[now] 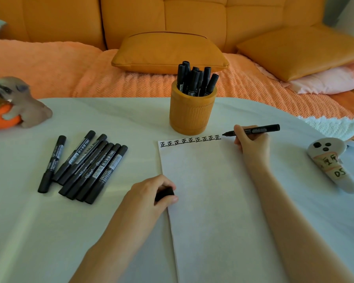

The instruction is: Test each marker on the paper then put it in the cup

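Note:
A white sheet of paper (208, 201) lies on the table with a row of black characters (190, 141) along its top edge. My right hand (250, 140) grips an uncapped black marker (255, 130), its tip pointing left just past the end of the row at the paper's top right corner. My left hand (151, 194) rests at the paper's left edge and holds the black marker cap (165, 194). An orange wooden cup (192, 111) behind the paper holds several black markers (196, 79). Several capped black markers (84, 166) lie in a loose bunch on the left.
A dog figurine on an orange base (16, 105) stands at the table's far left. A white controller with labels (331, 162) lies at the right. Behind the white table (49, 231) is an orange sofa with cushions (170, 52).

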`<action>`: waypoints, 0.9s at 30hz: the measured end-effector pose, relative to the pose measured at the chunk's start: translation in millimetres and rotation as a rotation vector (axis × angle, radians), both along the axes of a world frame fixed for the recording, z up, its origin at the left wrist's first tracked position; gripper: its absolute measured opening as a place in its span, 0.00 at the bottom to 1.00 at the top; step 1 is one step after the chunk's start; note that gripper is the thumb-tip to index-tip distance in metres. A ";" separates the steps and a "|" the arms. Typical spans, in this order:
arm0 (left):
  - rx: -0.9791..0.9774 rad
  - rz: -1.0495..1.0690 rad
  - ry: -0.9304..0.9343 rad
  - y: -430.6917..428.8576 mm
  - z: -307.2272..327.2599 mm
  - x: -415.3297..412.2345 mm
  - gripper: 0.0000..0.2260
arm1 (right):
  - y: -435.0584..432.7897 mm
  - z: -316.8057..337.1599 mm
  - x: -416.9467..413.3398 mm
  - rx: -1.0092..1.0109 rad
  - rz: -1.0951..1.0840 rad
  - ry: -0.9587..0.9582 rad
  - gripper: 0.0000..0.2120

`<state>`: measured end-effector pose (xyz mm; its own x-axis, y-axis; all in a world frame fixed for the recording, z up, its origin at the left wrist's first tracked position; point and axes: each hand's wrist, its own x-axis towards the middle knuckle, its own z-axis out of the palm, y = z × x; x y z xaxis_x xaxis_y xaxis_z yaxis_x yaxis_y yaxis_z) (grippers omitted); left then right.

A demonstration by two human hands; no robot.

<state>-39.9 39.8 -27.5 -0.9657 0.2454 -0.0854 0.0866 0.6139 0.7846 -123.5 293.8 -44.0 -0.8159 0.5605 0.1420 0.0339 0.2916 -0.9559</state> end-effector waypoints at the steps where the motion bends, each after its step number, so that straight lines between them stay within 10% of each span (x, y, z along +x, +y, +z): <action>1: -0.005 -0.002 0.000 0.0 0.1 0.1 0.05 | 0.1 -0.1 0.0 0.003 0.005 0.000 0.17; 27: -0.025 -0.010 0.008 0.7 1.8 0.0 0.05 | 4.2 -6.5 -3.9 0.047 -0.042 -0.036 0.17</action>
